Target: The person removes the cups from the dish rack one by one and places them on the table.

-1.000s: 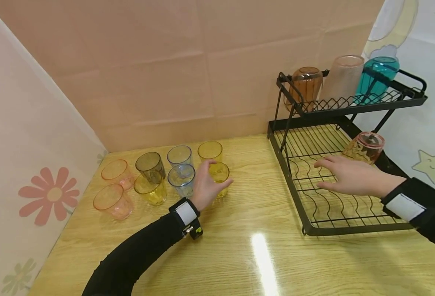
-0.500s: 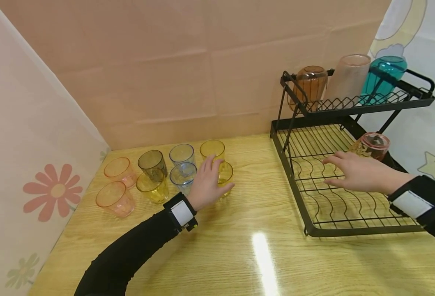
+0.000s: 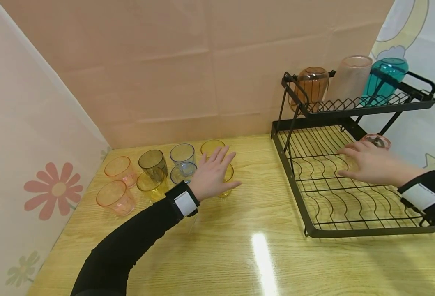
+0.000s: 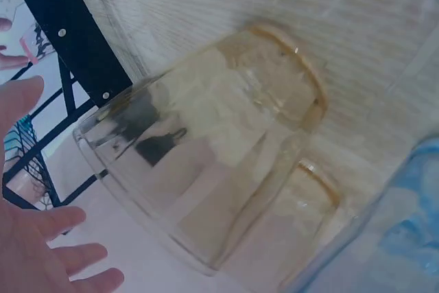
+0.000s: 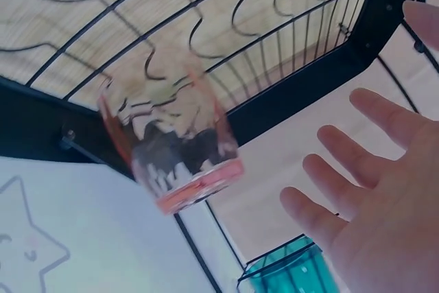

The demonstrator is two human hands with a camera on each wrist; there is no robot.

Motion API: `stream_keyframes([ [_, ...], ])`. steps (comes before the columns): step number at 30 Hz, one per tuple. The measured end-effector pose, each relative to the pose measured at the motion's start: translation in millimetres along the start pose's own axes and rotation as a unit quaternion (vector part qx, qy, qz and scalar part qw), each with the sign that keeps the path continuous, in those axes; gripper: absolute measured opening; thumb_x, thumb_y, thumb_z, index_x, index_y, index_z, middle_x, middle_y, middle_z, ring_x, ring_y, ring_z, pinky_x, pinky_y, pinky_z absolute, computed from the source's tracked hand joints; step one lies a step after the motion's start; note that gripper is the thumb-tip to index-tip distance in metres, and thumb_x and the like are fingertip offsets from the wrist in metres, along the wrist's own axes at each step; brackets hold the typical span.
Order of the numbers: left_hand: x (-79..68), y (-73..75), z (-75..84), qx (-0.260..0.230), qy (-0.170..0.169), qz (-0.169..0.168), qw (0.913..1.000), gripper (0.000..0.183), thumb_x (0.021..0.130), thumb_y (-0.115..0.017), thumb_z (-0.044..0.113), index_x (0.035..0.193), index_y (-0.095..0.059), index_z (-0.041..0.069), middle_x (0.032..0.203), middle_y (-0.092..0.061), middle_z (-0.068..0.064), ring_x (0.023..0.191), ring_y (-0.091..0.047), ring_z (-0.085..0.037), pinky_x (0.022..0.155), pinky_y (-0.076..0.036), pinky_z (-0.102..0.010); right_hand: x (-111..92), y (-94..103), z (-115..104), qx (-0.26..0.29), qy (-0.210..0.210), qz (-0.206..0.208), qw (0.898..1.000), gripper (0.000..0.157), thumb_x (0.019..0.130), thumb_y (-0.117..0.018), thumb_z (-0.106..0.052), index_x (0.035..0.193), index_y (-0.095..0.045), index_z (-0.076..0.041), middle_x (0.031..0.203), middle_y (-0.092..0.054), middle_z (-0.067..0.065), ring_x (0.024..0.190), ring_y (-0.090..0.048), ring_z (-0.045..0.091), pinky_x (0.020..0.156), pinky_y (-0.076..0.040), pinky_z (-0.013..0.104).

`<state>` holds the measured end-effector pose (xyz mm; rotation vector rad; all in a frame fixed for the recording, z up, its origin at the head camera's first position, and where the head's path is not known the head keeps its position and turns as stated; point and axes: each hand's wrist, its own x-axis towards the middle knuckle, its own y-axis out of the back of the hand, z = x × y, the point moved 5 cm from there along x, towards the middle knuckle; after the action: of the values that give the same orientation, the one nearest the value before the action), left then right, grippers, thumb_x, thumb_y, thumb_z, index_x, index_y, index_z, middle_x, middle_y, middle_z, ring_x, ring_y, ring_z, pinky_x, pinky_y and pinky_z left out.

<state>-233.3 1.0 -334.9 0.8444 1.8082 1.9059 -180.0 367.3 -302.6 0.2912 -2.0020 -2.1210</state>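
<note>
A flower-printed cloth (image 3: 21, 123) and moon-printed cloth (image 3: 433, 90) flank a peach backdrop (image 3: 158, 74).

Two rows of four glasses (image 3: 114, 197) stand on the left of the table (image 3: 221, 255), one row behind the other. To their right is a rack (image 3: 288, 172): three cups (image 3: 350, 78) on its upper shelf (image 3: 372, 110), one tumbler (image 5: 180, 138) on its lower tier (image 3: 372, 232), near the right edge.

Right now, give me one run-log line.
left hand: empty, near transparent yellow tumbler | right hand: empty, near inverted transparent pink tumbler | pink tumbler: lower tier, black wire rack
</note>
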Motion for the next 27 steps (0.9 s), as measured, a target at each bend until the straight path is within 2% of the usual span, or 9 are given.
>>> stream_keyframes([
  [3,5.0,0.9,5.7,0.024,-0.019,0.002,0.9995,0.088,0.087,-0.053,0.068,0.154,-0.029,0.016,0.159,-0.021,-0.011,0.145,-0.018,-0.03,0.109,-0.019,-0.061,2,1.2,9,-0.011,-0.006,0.005,1.0,0.067,0.087,-0.07,-0.041,0.13,-0.053,0.007,0.13,-0.045,0.036,0.117,-0.038,0.059,0.093,-0.032,0.07],
  [7,10.8,0.7,15.0,0.031,-0.04,0.002,0.9987,0.089,0.087,-0.052,0.069,0.154,-0.028,0.017,0.159,-0.019,-0.01,0.145,-0.018,-0.031,0.11,-0.017,-0.062,5,1.9,19,-0.031,-0.008,0.011,0.999,0.07,0.087,-0.07,-0.04,0.131,-0.05,0.01,0.13,-0.042,0.04,0.116,-0.037,0.061,0.095,-0.029,0.07],
  [15,20.8,-1.8,37.3,0.05,-0.075,0.01,0.9958,0.091,0.086,-0.049,0.073,0.155,-0.026,0.019,0.16,-0.018,-0.008,0.146,-0.015,-0.027,0.111,-0.014,-0.059,16,1.6,35,-0.01,-0.038,-0.009,0.999,0.074,0.09,-0.065,-0.043,0.135,-0.044,0.013,0.134,-0.032,0.045,0.117,-0.029,0.065,0.093,-0.026,0.075],
  [27,31.6,0.2,78.0,0.051,-0.095,0.001,0.9941,0.092,0.085,-0.044,0.076,0.156,-0.021,0.022,0.161,-0.015,-0.004,0.147,-0.01,-0.025,0.113,-0.012,-0.056,22,-3.5,63,0.003,-0.081,-0.021,0.996,0.081,0.093,-0.058,-0.049,0.137,-0.035,0.015,0.134,-0.025,0.045,0.119,-0.024,0.066,0.091,-0.024,0.077],
])
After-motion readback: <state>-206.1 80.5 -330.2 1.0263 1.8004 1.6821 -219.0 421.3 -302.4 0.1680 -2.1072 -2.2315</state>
